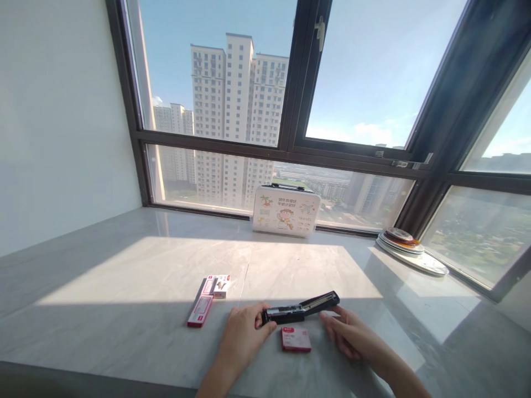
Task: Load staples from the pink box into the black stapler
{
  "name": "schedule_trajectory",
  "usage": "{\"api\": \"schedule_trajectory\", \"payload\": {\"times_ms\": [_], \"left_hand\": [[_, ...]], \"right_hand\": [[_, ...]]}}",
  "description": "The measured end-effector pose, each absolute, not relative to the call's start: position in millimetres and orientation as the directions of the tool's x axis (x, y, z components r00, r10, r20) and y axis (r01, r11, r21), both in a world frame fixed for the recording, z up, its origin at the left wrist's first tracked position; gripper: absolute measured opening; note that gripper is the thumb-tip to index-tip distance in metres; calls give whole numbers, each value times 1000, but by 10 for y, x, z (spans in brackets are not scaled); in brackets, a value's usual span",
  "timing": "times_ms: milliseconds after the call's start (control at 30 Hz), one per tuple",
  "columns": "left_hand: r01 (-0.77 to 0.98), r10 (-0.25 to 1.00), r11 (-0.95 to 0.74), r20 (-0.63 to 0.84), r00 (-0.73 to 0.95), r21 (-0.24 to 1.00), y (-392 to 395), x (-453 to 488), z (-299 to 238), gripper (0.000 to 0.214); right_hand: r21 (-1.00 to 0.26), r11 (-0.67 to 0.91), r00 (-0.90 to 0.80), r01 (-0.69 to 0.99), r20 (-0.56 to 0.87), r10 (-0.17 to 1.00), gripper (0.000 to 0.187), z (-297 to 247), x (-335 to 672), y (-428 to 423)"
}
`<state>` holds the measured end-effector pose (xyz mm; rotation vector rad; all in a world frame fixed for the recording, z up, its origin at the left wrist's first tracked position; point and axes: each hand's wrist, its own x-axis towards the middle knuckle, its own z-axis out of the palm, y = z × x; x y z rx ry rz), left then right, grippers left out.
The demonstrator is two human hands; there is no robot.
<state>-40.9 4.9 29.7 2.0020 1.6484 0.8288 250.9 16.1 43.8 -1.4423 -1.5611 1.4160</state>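
A black stapler (286, 314) lies opened out above the counter, its top arm (321, 302) swung back to the right and tilted upward. My left hand (244, 331) is closed around the stapler's left end, thumb in front. At the other end, my right hand (346, 331) has its fingers apart, with fingertips at the lower edge of the raised arm. Whether they press on it is hard to see. Just in front of the stapler, between my hands, sits a small red and white box (296, 339).
Left of my left hand are two pink and white flat boxes (201, 310) and a small white box with a stapler-like picture (222, 286). A white printed case (286, 213) stands against the window. Stacked plates (431, 263) rest at the right on the marble-look counter (124, 331).
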Motion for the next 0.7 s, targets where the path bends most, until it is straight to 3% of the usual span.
{"api": "schedule_trajectory", "payload": {"times_ms": [133,200,300,533,700], "left_hand": [[736,976,-210,176,124,644,39,-394,303,24],[739,977,-207,173,124,642,31,-395,306,23],[734,976,-211,175,127,645,21,-403,303,19],[732,974,-222,180,138,645,18,-415,301,17],[770,974,-217,185,130,599,14,-411,280,12]], "right_hand": [[-978,8,-263,210,-49,964,60,611,2469,295],[-939,166,-320,302,64,945,52,744,2299,365],[-782,389,-425,488,176,888,34,915,2063,413],[-500,447,-454,741,117,883,18,990,1797,366],[-359,478,-485,802,77,871,21,928,1575,358]]}}
